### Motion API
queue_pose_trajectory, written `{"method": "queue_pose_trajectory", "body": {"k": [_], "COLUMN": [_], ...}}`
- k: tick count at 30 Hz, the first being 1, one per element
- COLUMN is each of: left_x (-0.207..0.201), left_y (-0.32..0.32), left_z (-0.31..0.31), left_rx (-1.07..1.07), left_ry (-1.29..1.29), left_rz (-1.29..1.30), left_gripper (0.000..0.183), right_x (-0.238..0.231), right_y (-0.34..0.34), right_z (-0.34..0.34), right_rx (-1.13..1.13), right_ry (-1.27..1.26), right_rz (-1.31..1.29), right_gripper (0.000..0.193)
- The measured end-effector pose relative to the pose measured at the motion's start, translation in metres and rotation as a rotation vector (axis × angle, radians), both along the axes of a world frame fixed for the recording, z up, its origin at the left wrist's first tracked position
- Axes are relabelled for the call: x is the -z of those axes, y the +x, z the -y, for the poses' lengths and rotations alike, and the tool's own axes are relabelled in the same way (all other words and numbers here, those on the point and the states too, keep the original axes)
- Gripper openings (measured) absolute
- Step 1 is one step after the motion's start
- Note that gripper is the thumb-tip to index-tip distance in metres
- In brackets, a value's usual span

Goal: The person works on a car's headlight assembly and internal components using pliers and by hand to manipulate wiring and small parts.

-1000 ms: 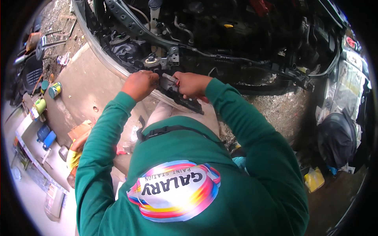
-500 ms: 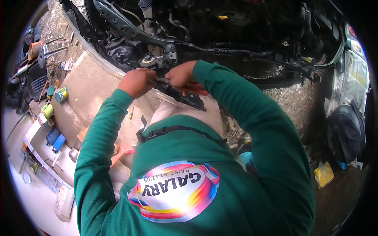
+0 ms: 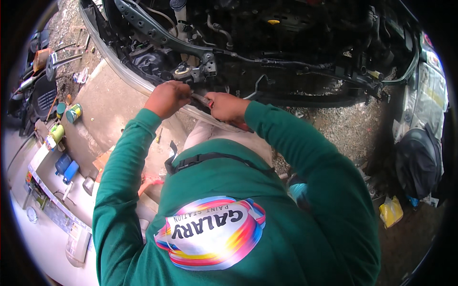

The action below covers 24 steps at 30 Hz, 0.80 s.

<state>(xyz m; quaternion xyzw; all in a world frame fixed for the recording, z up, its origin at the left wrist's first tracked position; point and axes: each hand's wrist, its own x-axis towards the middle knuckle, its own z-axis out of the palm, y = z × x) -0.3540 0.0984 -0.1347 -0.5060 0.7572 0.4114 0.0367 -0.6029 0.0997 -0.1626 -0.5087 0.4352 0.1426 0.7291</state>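
Both my hands work at the front left corner of a car's open engine bay. My left hand (image 3: 168,99) is closed, thumb and fingers pinched at the bumper's upper edge; what they grip is too small to make out. Just right of it, my right hand (image 3: 230,108) wraps round a pair of red-handled pliers (image 3: 210,103). The pliers' grey jaws point left toward my left fingertips. The pale bumper (image 3: 138,86) curves under both hands. Beyond them are the headlight opening with a dark housing (image 3: 148,61) and a metal bracket (image 3: 207,66).
A dark crossbar (image 3: 267,61) spans the engine bay, with a bent thin pipe (image 3: 259,86) below it. At left lie paint cans (image 3: 74,113), a blue bottle (image 3: 63,164) and a pale panel (image 3: 52,233). A black bag (image 3: 419,159) and a yellow packet (image 3: 391,212) are at right.
My right hand has shifted slightly right and toward me, baring the pliers' jaws and the bent pipe. The black strip below it is now mostly hidden. My left hand has barely moved.
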Motion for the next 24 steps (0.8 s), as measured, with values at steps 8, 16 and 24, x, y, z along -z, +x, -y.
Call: {"method": "queue_pose_trajectory", "body": {"k": [8, 16, 24], "left_x": [-0.004, 0.003, 0.0], "left_y": [-0.001, 0.004, -0.001], "left_z": [0.01, 0.011, 0.028], "left_rx": [0.123, 0.283, 0.372], "left_ry": [0.09, -0.029, 0.032], "left_rz": [0.111, 0.077, 0.095], "left_gripper": [0.02, 0.021, 0.023], "right_x": [0.016, 0.0, -0.006], "right_y": [0.009, 0.006, 0.004], "right_z": [-0.011, 0.001, -0.001], "right_rx": [-0.101, -0.053, -0.025], "right_ry": [-0.207, 0.131, -0.016], "right_rz": [-0.023, -0.048, -0.059], "right_gripper": [0.067, 0.081, 0.084]}}
